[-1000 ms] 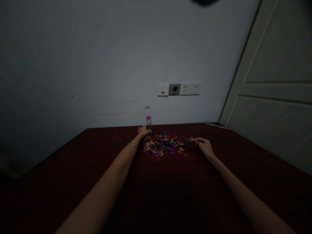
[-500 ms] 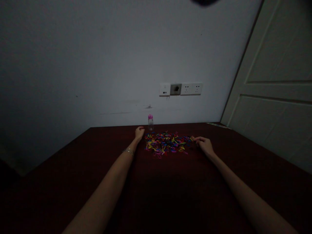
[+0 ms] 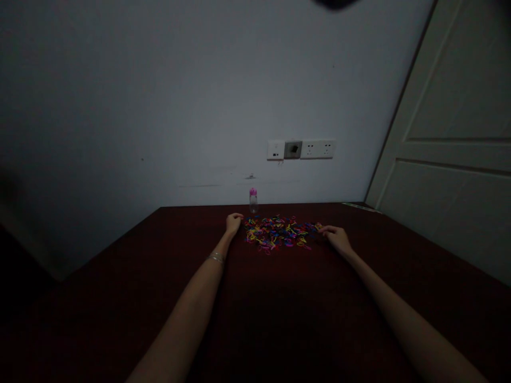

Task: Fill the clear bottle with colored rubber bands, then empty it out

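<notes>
Many small coloured loops, which look like rubber bands point(image 3: 279, 232), lie in a loose pile on the dark red table point(image 3: 263, 298). At the pile's left edge is my left hand point(image 3: 233, 222), its fingers curled in; anything inside them is too small and dark to make out. My right hand point(image 3: 336, 237) reaches to the right edge of the pile, fingers stretched out and fingertips at the outermost bands. Behind the pile, near the wall, stands a clear bottle with a pink cap point(image 3: 253, 200).
A pale wall point(image 3: 207, 106) rises at the table's back edge, with a row of sockets and switches point(image 3: 300, 150) on it. To the right is a panelled door point(image 3: 447, 149). A thin pale strip point(image 3: 361, 207) lies near the back right corner.
The view has shifted slightly, so the bottle, pile and sockets sit further right. My left hand has turned a little beside the pile. My right hand stays at the pile's right edge.
</notes>
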The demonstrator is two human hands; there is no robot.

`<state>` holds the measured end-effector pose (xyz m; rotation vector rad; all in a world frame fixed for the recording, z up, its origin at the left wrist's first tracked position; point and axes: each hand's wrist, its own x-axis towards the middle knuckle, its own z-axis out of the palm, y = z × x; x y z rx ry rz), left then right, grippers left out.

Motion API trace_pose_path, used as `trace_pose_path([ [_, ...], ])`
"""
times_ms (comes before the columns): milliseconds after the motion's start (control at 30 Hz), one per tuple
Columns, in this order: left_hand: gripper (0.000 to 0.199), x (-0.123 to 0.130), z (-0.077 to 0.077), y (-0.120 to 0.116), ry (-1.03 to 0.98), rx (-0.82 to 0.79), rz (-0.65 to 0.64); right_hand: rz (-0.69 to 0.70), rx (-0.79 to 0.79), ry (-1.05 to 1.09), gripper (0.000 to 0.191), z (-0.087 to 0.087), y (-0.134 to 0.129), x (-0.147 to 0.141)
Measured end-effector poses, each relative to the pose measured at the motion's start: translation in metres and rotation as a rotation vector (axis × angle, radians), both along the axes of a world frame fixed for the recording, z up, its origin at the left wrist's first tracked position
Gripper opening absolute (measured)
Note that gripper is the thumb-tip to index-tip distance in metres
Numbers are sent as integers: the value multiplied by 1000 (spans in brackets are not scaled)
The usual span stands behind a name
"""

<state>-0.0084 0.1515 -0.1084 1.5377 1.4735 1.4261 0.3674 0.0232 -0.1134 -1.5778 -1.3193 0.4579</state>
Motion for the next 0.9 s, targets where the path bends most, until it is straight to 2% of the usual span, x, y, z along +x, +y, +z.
trace_pose_path([
  [100,27,-2,-1,-5,-48,11,2,28,-38,-68,32,0,0,0],
  [233,26,-2,-2,-12,-98,8,-39,54,-99,-274,29,1,-1,-1],
  [467,26,-3,0,-25,-175,-7,-105,83,-131,-514,27,3,-7,-7],
  [900,27,-7,4,-36,-224,-37,-147,112,-110,-596,23,4,-11,-10],
])
